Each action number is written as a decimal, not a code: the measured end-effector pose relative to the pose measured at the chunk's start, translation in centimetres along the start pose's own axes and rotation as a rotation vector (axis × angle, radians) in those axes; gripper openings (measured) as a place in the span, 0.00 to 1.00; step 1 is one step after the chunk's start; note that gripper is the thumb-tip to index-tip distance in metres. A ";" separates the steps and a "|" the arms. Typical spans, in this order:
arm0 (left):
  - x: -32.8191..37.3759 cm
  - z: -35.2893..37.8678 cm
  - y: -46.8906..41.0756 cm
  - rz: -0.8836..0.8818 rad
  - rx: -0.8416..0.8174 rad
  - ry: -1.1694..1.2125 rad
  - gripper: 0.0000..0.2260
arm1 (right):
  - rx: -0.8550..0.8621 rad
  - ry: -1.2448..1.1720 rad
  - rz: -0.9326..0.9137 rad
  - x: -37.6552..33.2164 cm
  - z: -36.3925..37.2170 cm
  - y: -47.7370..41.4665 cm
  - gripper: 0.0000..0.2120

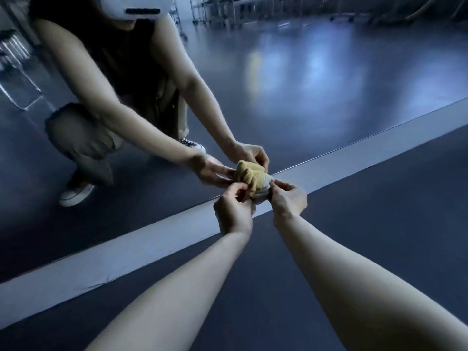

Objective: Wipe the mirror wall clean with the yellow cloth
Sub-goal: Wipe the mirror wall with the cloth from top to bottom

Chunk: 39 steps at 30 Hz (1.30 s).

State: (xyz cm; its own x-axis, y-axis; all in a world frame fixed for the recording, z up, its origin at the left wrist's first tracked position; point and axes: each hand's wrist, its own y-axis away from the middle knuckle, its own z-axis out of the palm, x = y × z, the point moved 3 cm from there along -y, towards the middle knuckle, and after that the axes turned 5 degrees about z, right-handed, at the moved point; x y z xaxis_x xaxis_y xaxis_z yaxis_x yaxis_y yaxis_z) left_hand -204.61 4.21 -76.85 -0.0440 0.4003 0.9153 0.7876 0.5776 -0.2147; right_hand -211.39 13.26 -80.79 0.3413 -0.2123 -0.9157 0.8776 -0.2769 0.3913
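A bunched yellow cloth (255, 182) with a pale edge hangs low at the foot of the mirror wall (316, 79). My left hand (234, 210) pinches its left side and my right hand (288, 200) pinches its right side, both with curled fingers. The cloth sits just above the pale baseboard strip (141, 247), close to the glass; whether it touches the glass I cannot tell. The mirror shows my crouched reflection holding the same cloth.
Dark floor (367, 198) spreads below the baseboard on both sides of my arms. The mirror reflects a dim room with a shiny floor, metal chair legs at the left and furniture on wheels far back.
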 end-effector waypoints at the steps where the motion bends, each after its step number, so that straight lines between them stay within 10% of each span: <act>1: 0.3 1.1 -0.2 0.005 -0.010 -0.004 0.10 | 0.019 -0.013 0.007 -0.3 -0.6 -0.9 0.12; 25: 5.8 22.3 -4.4 0.019 -0.380 0.010 0.13 | 0.500 -0.399 0.129 -5.3 -11.1 -11.7 0.03; 39: 5.9 -4.3 -3.1 0.073 -0.533 -0.256 0.06 | 0.320 0.011 0.088 -2.0 -3.1 7.3 0.11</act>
State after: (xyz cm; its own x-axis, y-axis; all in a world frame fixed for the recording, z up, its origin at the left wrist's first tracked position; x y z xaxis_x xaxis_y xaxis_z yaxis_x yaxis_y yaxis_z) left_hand -204.69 1.72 -69.34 -0.0725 0.6228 0.7790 0.9912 0.1314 -0.0128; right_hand -204.66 14.57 -76.36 0.4164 -0.2384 -0.8773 0.6953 -0.5383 0.4763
